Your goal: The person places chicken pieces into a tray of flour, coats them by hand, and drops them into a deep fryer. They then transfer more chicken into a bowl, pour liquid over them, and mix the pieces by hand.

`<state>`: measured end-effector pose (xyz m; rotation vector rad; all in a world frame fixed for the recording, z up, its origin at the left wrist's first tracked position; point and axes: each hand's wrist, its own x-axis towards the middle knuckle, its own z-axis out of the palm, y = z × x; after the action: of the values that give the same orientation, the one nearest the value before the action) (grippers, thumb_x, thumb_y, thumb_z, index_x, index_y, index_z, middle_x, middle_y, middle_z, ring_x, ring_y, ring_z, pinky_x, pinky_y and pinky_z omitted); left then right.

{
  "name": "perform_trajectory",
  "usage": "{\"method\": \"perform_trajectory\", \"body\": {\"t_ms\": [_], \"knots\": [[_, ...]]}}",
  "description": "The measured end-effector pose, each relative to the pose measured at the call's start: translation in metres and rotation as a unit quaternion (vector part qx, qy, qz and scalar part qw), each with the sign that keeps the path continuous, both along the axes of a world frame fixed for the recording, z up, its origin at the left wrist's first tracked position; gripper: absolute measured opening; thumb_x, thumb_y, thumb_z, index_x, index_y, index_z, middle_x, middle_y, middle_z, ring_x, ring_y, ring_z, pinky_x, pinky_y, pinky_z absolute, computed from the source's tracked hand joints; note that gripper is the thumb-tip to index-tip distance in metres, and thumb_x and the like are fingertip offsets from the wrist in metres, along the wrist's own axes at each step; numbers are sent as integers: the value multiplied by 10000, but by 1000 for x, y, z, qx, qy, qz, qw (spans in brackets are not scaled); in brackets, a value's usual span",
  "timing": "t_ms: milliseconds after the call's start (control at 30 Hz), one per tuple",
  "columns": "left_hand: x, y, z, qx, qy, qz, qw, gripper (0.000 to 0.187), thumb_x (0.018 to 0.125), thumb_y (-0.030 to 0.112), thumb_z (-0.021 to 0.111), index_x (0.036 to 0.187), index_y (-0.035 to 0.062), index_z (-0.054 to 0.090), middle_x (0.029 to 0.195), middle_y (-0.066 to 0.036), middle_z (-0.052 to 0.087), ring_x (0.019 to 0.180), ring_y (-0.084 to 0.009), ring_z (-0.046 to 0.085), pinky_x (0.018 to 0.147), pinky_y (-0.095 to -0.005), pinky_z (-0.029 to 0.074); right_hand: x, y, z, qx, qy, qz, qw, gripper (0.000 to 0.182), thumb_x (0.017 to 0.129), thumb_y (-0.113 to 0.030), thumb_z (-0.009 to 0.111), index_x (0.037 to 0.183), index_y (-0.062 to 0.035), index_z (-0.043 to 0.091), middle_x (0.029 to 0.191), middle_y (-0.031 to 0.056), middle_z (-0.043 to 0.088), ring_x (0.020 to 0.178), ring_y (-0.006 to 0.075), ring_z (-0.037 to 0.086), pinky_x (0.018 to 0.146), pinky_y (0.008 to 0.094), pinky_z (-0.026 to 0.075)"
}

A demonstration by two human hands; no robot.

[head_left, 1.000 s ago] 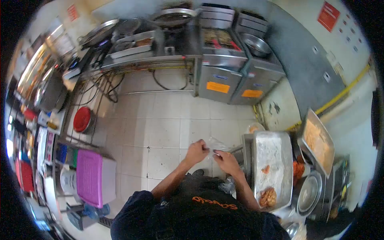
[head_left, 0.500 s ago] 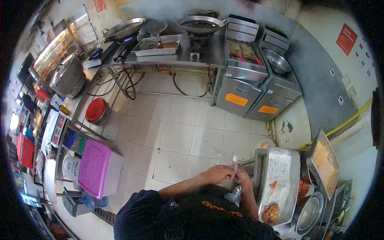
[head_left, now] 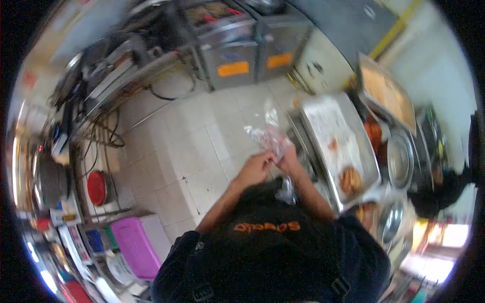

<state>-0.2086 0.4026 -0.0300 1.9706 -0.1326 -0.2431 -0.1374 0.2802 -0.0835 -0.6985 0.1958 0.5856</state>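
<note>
One clear, crinkled plastic film spread forward from my pinching left hand, over my right hand, whose grip I couldn't tell.

The film looks like thin clear plastic, glossy and full of small wrinkles which catch the light. The apron is of dark cloth, quite matt, and its lettering is orange and also without shine. The tray is of metal, smooth and softly shining at its wall, and the bowl has a metal rim, too. The cabinet shows a dull grey metal front, with a flat matt label. The lid is smooth purple plastic. The floor has smooth tiles with a faint gloss.
</note>
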Motion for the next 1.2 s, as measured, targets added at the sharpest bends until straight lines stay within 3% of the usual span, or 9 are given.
{"method": "perform_trajectory", "body": {"t_ms": [367,567,633,833,900,933,967,1000,1200], "knots": [[20,-25,-5,-19,11,-114,993,93,781,54,546,858,12,516,776,-84,581,675,-161,541,633,-284,437,-7,-38,-35,-278,-204,-47,937,418,828,-219,529,1167,-12,398,1111,100,512,1008,160,483,865,278,384],[31,-57,18,-8,-19,-225,974,84,779,52,544,846,9,518,747,-81,576,647,-158,539,607,-274,433,-17,-63,-6,82,-142,-68,984,426,837,-103,480,1226,-6,336,1231,113,397,1076,155,432,922,275,363],[34,-67,23,10,-15,-273,962,80,779,51,543,842,8,517,735,-81,575,641,-154,538,602,-269,432,-8,-76,-37,-223,-344,-131,903,355,688,-201,670,984,-52,544,1135,109,492,959,177,493,815,308,402],[42,-94,22,-67,32,-289,955,72,793,64,540,834,8,518,709,-56,562,641,-111,515,590,-253,422,-8,-108,30,-503,53,-185,842,384,691,-259,682,997,-63,558,903,89,595,774,154,542,699,265,434],[45,-105,24,-74,23,-301,950,69,800,68,536,826,8,516,708,-39,556,638,-98,502,586,-246,417,-5,-126,-21,-701,-306,-75,640,493,721,-333,643,1109,-65,497,1119,146,505,970,193,485,824,283,392],[45,-110,26,-76,23,-312,947,69,800,68,536,826,8,516,708,-39,556,638,-98,502,586,-246,417,-8,-130,-54,-706,-298,-81,638,493,721,-333,643,1109,-65,497,1119,146,505,970,193,485,824,283,392],[52,-113,27,-61,15,-308,949,65,801,66,534,824,8,515,703,-33,551,637,-94,497,587,-243,415,-6,-129,-88,-423,-196,-165,869,575,739,-438,576,1163,-71,451,1203,159,419,1050,220,420,878,304,350],[57,-119,30,-48,3,-305,951,61,802,63,531,822,8,513,699,-28,546,637,-91,492,587,-241,412,-6,-130,-78,-74,-75,-227,968,664,756,-543,509,1218,-78,405,1287,172,333,1131,248,355,933,326,307],[83,-156,40,-55,10,-413,909,68,793,63,530,832,8,518,678,-29,528,638,-90,484,594,-247,409,-18,-164,33,-2,-21,-57,998,965,653,-781,203,1339,-104,174,1368,134,196,1256,227,199,1015,351,203]]}}
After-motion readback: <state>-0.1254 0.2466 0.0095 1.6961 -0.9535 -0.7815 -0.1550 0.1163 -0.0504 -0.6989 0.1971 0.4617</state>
